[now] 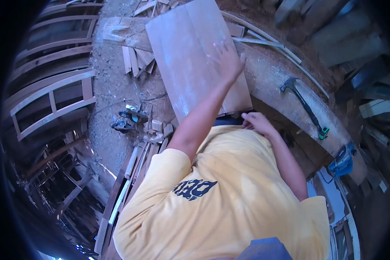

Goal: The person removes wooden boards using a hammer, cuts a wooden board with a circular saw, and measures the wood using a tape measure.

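Note:
My left hand (227,63) lies palm down on a wide wooden board (182,47), fingers spread and thumb out to the right. The board slants away from my waist over the workbench. My right hand (258,123) is at my waist, close to the board's near right corner; its fingers are bent together, and what they hold, if anything, is hidden. To the right, a hammer (303,102) with a dark handle lies on the bench, and a green and black tape measure (323,132) sits at its handle end.
A blue power tool (342,161) rests at the right. Another power tool (130,118) stands on the dusty surface at the left, near small wood offcuts (157,126). Curved wooden frames (52,102) are at the far left. Long thin strips (281,47) lie beyond the board.

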Action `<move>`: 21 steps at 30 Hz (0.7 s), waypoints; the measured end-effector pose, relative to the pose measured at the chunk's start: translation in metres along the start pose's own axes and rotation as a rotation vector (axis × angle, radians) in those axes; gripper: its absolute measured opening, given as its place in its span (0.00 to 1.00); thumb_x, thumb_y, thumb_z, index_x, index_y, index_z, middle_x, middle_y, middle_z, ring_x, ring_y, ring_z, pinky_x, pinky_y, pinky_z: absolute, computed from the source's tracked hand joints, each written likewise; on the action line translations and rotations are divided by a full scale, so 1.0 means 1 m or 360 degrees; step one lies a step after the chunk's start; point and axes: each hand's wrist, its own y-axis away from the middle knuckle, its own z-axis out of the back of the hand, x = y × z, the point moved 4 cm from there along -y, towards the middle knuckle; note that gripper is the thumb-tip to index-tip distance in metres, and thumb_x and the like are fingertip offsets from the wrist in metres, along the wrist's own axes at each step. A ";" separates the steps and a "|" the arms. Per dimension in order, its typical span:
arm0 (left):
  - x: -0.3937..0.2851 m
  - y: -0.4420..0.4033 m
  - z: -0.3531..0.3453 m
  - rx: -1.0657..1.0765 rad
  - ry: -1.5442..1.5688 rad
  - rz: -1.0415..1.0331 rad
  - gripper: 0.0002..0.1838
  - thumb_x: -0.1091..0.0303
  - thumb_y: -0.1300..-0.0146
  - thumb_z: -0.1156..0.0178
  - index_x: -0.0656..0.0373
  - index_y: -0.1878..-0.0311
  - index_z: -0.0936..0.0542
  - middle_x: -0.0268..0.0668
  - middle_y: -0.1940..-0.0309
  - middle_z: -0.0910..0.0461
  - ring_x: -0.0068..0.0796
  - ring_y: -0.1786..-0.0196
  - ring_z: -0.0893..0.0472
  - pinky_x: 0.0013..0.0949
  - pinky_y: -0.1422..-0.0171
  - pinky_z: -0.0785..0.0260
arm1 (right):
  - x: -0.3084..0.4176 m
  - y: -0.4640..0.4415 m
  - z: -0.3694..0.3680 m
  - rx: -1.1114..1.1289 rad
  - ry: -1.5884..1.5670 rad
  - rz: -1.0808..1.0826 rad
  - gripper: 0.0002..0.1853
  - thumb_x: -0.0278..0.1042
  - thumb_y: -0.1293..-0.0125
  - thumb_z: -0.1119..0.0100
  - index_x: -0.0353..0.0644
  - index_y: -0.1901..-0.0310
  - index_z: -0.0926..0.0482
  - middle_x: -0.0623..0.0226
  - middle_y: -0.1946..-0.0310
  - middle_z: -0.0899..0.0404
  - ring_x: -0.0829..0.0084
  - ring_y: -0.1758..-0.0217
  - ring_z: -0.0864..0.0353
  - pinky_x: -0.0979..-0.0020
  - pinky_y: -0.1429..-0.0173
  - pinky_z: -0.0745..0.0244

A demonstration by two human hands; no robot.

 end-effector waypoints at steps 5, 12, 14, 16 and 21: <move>0.072 0.020 0.031 -0.0041 -0.0112 -0.0112 0.50 0.42 0.37 0.32 0.66 0.22 0.38 0.59 0.22 0.40 0.63 0.17 0.47 0.73 0.18 0.60 | 0.020 0.049 0.075 -0.0873 0.0230 0.0274 0.19 0.47 0.23 0.39 0.37 0.59 0.16 0.62 0.69 0.13 0.76 0.69 0.14 0.70 0.60 0.20; 0.250 0.158 0.086 -0.0288 -0.0404 0.1023 0.57 0.42 0.36 0.32 0.55 0.15 0.52 0.62 0.19 0.49 0.64 0.17 0.50 0.57 0.15 0.55 | -0.101 0.140 0.274 -0.2641 0.1170 -0.0777 0.33 0.51 0.32 0.35 0.40 0.31 0.26 0.38 0.36 0.23 0.43 0.32 0.23 0.51 0.29 0.29; 0.297 0.191 0.081 -0.0305 -0.0130 0.1132 0.58 0.39 0.36 0.32 0.57 0.15 0.52 0.62 0.21 0.44 0.60 0.18 0.44 0.50 0.16 0.50 | -0.158 0.148 0.321 -0.2345 0.0715 -0.0679 0.39 0.52 0.33 0.34 0.40 0.25 0.33 0.37 0.33 0.25 0.43 0.29 0.25 0.52 0.26 0.31; 0.311 0.208 0.074 -0.0328 0.0264 0.1213 0.55 0.39 0.35 0.32 0.59 0.16 0.48 0.61 0.24 0.37 0.55 0.21 0.37 0.47 0.18 0.45 | -0.254 0.124 0.387 -0.2147 0.0517 -0.0397 0.42 0.54 0.33 0.35 0.37 0.24 0.33 0.39 0.28 0.29 0.46 0.25 0.28 0.57 0.23 0.34; 0.333 0.184 0.044 -0.0240 0.1423 0.1309 0.46 0.40 0.33 0.32 0.64 0.23 0.34 0.52 0.38 0.20 0.42 0.35 0.20 0.41 0.29 0.32 | -0.186 0.145 0.334 -0.2340 0.0550 -0.0548 0.38 0.51 0.32 0.35 0.35 0.27 0.30 0.41 0.32 0.25 0.44 0.29 0.25 0.56 0.25 0.32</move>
